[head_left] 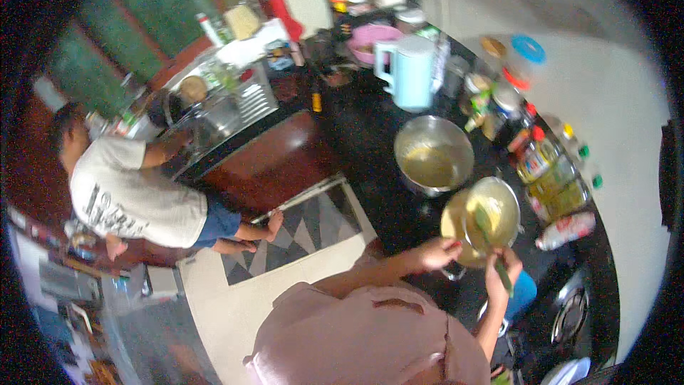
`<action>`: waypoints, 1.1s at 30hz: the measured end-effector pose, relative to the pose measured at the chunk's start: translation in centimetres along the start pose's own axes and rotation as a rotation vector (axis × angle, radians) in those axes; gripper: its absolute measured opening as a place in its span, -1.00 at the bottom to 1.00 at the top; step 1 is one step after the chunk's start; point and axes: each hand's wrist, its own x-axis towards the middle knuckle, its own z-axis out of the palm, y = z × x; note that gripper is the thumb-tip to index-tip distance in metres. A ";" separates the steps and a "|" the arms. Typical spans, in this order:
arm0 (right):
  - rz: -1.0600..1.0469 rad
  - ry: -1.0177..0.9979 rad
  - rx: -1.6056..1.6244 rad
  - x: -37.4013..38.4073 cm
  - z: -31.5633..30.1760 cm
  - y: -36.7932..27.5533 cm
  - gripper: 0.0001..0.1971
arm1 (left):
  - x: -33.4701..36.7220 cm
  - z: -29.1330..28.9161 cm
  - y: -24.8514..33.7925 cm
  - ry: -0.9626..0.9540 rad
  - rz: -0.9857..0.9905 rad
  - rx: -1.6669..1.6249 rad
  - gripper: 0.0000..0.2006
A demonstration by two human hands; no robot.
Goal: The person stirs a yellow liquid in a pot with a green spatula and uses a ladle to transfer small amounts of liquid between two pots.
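My right hand [503, 265] is closed round the handle of a green spatula [484, 219]. The spatula's head is inside a steel bowl [514, 203], against pale yellow batter. The bowl overlaps a round vessel [452, 215] that looks pale yellow inside. My left hand [439, 252] is at that vessel's near left edge, its fingers pinched together. Blur hides exactly what they grip. Just beyond stands a large steel pot [434, 132] with yellowish residue inside.
A light blue jug [413, 75], a pink basin [374, 41] and several oil bottles [559, 182] line the dark counter [363, 125]. A stove burner [571, 314] is at the right. Another person [139, 189] works at the sink on the left.
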 end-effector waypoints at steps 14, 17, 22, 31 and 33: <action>0.357 0.227 0.228 3.3 -4.0 3.1 -0.78 | -1.8 -1.1 1.4 -0.075 -0.192 -0.318 -0.74; 0.498 0.270 0.417 1.5 -2.7 3.9 -0.72 | -2.3 -1.0 1.4 -0.027 -0.230 -0.324 -0.75; 0.852 0.292 0.822 -1.0 0.2 3.7 -0.72 | -1.9 -0.4 0.4 -0.006 -0.183 -0.252 -0.75; 0.429 0.385 0.639 1.6 0.1 2.7 -0.81 | -2.1 -1.0 2.0 -0.072 -0.266 -0.306 -0.73; 0.150 0.183 0.178 1.3 0.2 2.6 -0.90 | -2.0 -1.0 2.3 -0.110 -0.325 -0.323 -0.73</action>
